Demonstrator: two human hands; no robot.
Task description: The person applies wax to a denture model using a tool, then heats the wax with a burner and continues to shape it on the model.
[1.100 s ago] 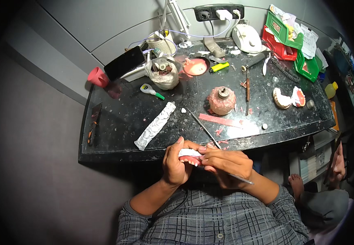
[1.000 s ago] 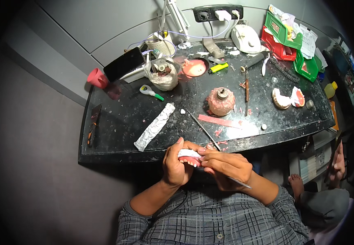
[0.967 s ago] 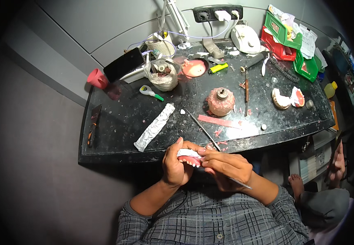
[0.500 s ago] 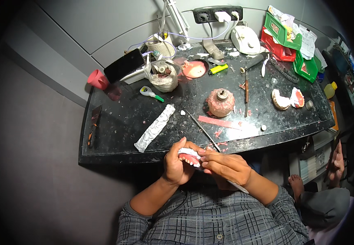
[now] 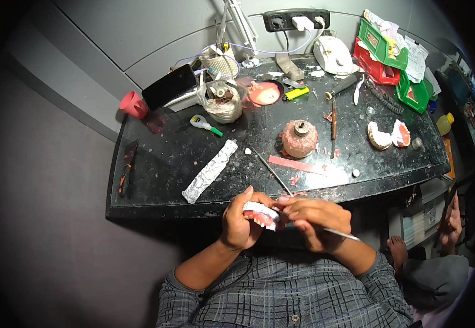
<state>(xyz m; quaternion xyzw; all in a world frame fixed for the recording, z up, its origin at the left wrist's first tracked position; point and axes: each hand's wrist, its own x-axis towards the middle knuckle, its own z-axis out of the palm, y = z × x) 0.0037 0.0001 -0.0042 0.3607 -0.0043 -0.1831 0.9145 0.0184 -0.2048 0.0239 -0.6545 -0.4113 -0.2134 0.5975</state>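
My left hand (image 5: 236,223), its fingers wrapped round the base, holds a white plaster dental model (image 5: 259,208) with pink wax and a row of teeth. It is tilted in front of my chest, just off the table's near edge. My right hand (image 5: 320,220) is closed on a thin metal carving tool (image 5: 342,235), whose handle sticks out to the right below the fingers. The tool's working end lies by the model's right side, hidden by my fingers, so I cannot tell whether it touches. On the table beyond rest another slim metal instrument (image 5: 271,169) and a pink wax strip (image 5: 296,165).
Behind the strip stands a wax-covered burner (image 5: 300,139). A foil roll (image 5: 210,170), a glue bottle (image 5: 206,125) and a plastic bag (image 5: 221,104) lie left. At right are a wooden-handled knife (image 5: 334,123) and another dental model (image 5: 379,136). Another person's hand (image 5: 452,223) shows far right.
My right hand has shifted to the right and its fingers have lifted, uncovering more of the model. The tool's handle has swung up and to the right. The left hand keeps its hold.
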